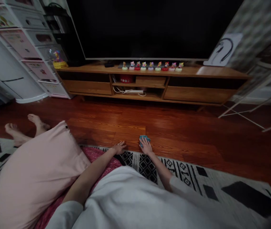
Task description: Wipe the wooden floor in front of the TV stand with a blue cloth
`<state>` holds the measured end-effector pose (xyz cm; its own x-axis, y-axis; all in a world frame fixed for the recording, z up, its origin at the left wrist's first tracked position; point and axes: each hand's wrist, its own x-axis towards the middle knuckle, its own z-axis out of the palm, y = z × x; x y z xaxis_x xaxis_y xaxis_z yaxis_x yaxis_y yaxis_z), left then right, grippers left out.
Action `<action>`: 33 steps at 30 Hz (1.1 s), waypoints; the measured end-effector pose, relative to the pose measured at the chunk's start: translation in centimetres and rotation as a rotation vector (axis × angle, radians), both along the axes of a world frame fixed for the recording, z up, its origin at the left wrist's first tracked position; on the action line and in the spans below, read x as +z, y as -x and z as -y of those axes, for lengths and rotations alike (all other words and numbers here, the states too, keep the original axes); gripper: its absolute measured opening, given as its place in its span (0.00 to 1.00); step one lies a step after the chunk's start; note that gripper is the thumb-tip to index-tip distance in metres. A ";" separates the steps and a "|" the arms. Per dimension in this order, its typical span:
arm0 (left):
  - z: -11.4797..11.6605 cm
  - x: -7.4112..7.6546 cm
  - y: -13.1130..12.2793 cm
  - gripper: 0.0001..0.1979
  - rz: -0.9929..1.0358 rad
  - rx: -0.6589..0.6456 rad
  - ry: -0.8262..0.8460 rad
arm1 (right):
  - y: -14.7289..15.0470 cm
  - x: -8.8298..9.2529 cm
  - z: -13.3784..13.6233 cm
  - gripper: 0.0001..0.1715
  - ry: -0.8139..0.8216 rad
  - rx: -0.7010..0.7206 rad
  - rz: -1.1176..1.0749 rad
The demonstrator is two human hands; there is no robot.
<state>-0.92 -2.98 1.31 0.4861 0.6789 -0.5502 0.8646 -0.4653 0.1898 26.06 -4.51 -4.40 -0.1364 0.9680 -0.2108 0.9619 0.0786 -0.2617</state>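
Note:
My right hand [146,146] lies on the wooden floor [185,133] just past the rug's edge, its fingers resting on a small teal object [144,138]. I cannot make out what that object is. My left hand [119,147] lies flat at the rug's edge with fingers stretched out, holding nothing. Both arms reach forward over a patterned black-and-white rug [173,168].
A pink pillow [35,171] lies at the left, with another person's bare feet [23,128] beyond it. A low wooden TV stand [149,82] carries a row of small figurines [153,66] under a large dark screen [147,28]. White drawers [23,47] stand far left; a white metal frame [252,105] stands right.

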 end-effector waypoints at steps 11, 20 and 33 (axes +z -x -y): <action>0.0 0.3 -0.3 0.33 -0.006 0.006 0.022 | -2.8 -0.8 1.1 0.34 -0.011 -0.067 0.082; 0.0 -0.4 0.1 0.33 0.054 0.016 0.011 | -4.6 -1.5 2.4 0.32 -0.020 -0.093 0.008; 0.1 -0.2 -0.4 0.33 0.023 0.044 0.021 | -3.0 -2.0 4.0 0.33 -0.038 -0.165 0.069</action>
